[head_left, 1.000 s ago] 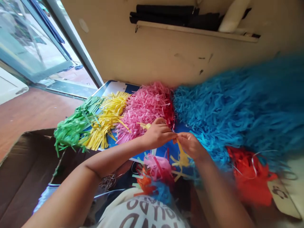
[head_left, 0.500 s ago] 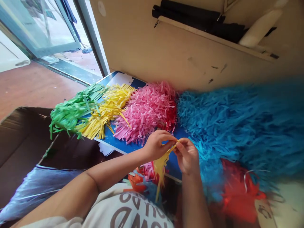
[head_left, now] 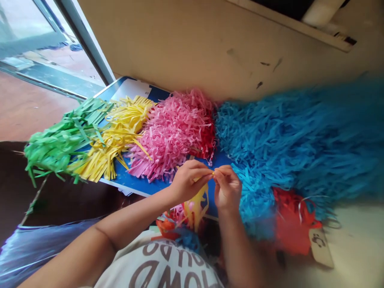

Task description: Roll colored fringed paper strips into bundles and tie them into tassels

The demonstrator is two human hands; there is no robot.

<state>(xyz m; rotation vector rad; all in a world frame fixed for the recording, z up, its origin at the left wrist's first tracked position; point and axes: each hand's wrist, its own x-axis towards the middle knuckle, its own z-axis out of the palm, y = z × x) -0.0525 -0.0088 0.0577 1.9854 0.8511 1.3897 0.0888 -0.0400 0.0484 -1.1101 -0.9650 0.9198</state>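
upside-down dark letters on the pale t-shirt [head_left: 159, 264] cannot be read clearly.

Craft workroom, heaps of fringed paper [head_left: 171, 136], glass door [head_left: 27, 32], wall shelf [head_left: 300, 29]

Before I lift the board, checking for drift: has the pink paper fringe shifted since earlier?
No: the pink paper fringe still lies against the wall on the blue board; only the view shifted.

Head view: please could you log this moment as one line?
left hand: pinching yellow paper strip | right hand: pinching same strip
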